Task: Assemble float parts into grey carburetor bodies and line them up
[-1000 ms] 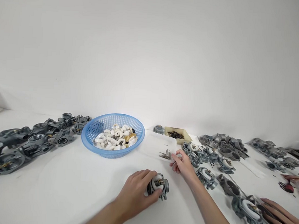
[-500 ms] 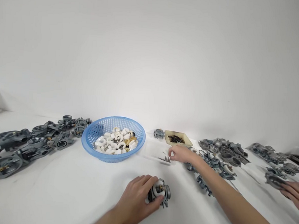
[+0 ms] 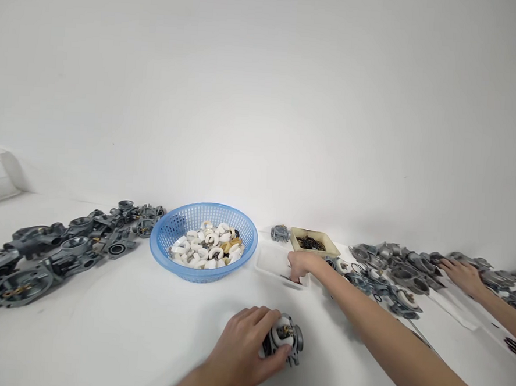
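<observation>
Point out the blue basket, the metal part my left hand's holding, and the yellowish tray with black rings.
Blue basket (image 3: 186,220), head view: inner back wall.
Held metal part (image 3: 285,332), head view: brass-coloured centre.
Yellowish tray (image 3: 329,245), head view: inner right wall.

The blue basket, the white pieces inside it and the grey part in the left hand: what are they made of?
Blue basket: looks like slightly shiny plastic, with one colour and neat rows of holes.
White pieces: probably smooth plastic, though I can't be sure; they look pale and plain.
Grey part in the left hand: seems dull metal, perhaps cast, from its grey sheen.
</observation>
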The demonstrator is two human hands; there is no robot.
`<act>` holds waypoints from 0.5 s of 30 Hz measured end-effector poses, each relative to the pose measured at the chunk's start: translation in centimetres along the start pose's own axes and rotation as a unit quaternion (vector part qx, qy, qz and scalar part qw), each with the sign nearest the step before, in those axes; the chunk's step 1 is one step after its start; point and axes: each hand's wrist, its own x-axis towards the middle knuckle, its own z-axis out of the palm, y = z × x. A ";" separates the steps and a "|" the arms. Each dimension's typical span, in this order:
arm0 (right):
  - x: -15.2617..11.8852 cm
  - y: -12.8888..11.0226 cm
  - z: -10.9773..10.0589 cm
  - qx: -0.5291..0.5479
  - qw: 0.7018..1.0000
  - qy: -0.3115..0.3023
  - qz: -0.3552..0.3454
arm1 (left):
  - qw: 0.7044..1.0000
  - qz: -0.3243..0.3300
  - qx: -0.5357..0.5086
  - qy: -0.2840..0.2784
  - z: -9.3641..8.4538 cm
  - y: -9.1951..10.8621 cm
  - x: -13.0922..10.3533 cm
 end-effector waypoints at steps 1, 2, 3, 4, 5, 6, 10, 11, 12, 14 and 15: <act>0.0 -0.1 0.1 0.009 1.000 0.001 0.001 | 1.000 -0.001 0.000 0.000 0.0 0.0 0.0; -0.1 -0.2 0.0 0.017 1.000 0.001 0.002 | 1.000 -0.001 0.000 -0.002 0.0 0.0 0.0; -0.2 -0.2 -0.1 0.025 1.000 -0.002 0.001 | 1.000 -0.001 0.000 -0.004 0.0 0.0 0.0; -0.4 -0.3 -0.4 0.032 0.999 -0.005 -0.001 | 1.000 0.000 0.000 -0.005 0.0 0.0 0.1; -0.7 -0.3 -0.8 0.039 0.999 -0.010 -0.004 | 1.000 0.000 -0.001 -0.006 -0.1 0.0 0.1; -1.0 -0.4 -1.3 0.044 0.999 -0.016 -0.008 | 1.000 -0.001 -0.002 -0.008 -0.2 0.1 0.1; -2.4 -0.3 -3.5 0.057 0.997 -0.045 -0.032 | 1.000 -0.006 -0.004 -0.011 -0.4 0.2 0.2; -2.8 -0.2 -3.9 0.059 0.996 -0.052 -0.039 | 1.000 -0.006 -0.005 -0.012 -0.4 0.2 0.2; -3.2 0.0 -4.4 0.061 0.995 -0.058 -0.047 | 1.000 -0.005 -0.005 -0.011 -0.4 0.2 0.2; -4.1 0.2 -5.0 0.068 0.993 -0.070 -0.067 | 1.000 -0.002 -0.003 -0.009 -0.4 0.2 0.2; -4.6 0.3 -5.3 0.072 0.992 -0.076 -0.078 | 1.000 0.000 -0.001 -0.007 -0.4 0.2 0.2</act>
